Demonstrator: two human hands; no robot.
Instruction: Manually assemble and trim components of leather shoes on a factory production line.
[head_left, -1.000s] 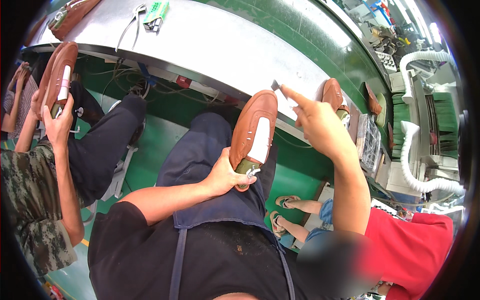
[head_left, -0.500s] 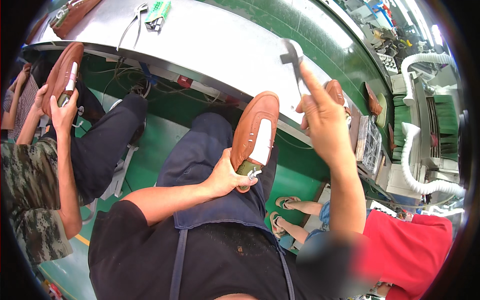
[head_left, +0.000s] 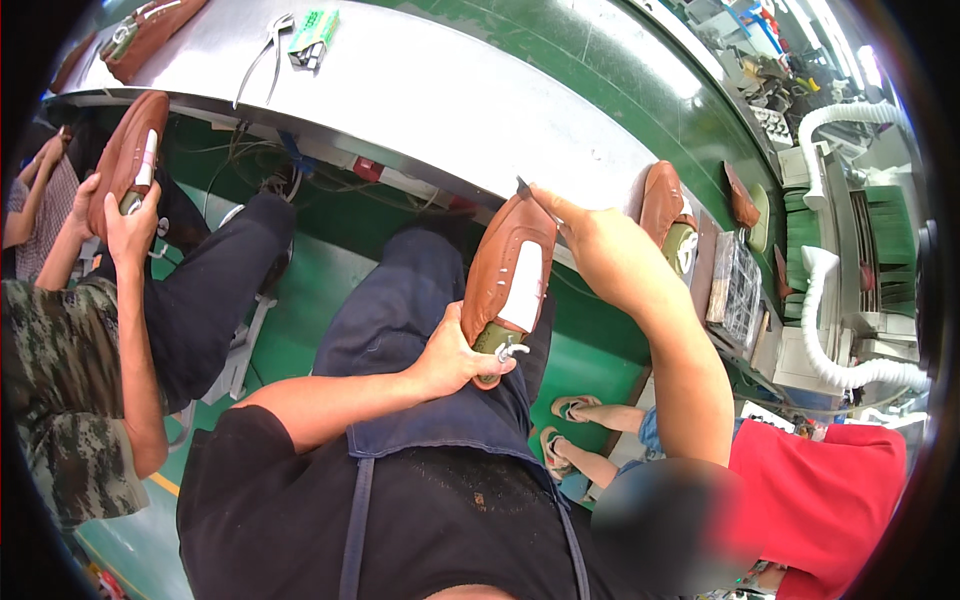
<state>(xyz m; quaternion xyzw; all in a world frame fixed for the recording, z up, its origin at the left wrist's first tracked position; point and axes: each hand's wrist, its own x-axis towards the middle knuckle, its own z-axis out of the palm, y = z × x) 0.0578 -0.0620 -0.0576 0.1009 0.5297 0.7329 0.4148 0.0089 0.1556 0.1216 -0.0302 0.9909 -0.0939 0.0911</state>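
Head view shows a long metal surface [head_left: 420, 80] and, before its near edge, a brown shoe [head_left: 492, 262] with the toe pointing toward it. The left hand [head_left: 450, 352] grips this shoe around the heel end. The right hand [head_left: 605, 245] is closed around a dark tool [head_left: 522, 185], of which only the tip is seen by the toe; whether it touches the leather, I cannot tell. In my judgement, if the hold at the heel becomes loose, the shoe could turn, and the tool could slip and scratch the leather. Also the surface's edge is so near the toe that a wide movement could knock against it. On the right stands a wrapped stack [head_left: 735, 305]; another shoe [head_left: 661, 200], near the right hand, limits its room outward. Pliers [head_left: 266, 58] and a green box [head_left: 314, 38] lie well apart, obstructing nothing.
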